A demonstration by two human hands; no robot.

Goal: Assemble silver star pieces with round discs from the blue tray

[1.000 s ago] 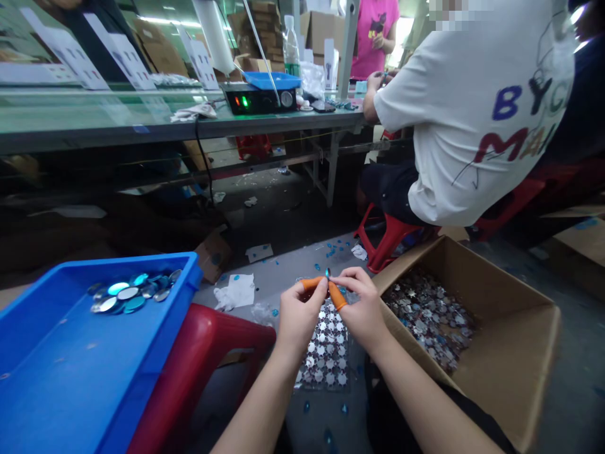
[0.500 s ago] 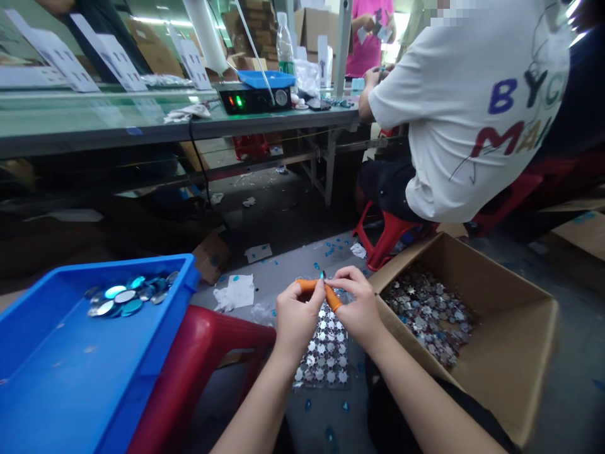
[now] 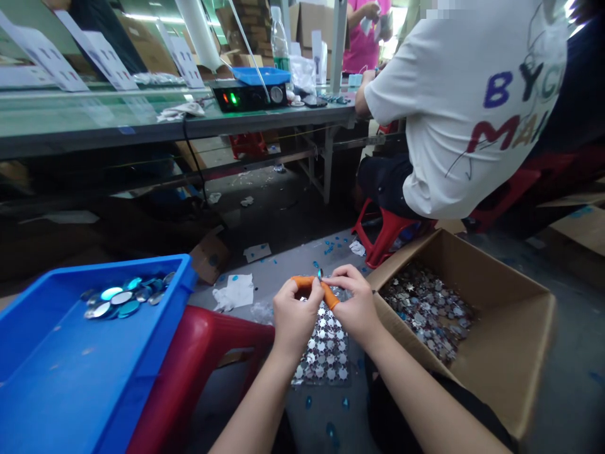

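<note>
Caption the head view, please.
The left hand and right hand pinch a small blue piece over a star-cut sheet, beside a cardboard box.

Grey littered floor under a long glass-topped workbench

Our left hand and right hand, pinching the small blue piece, drift slightly left in the frame. At the top, the person in pink now lifts both hands higher.
</note>
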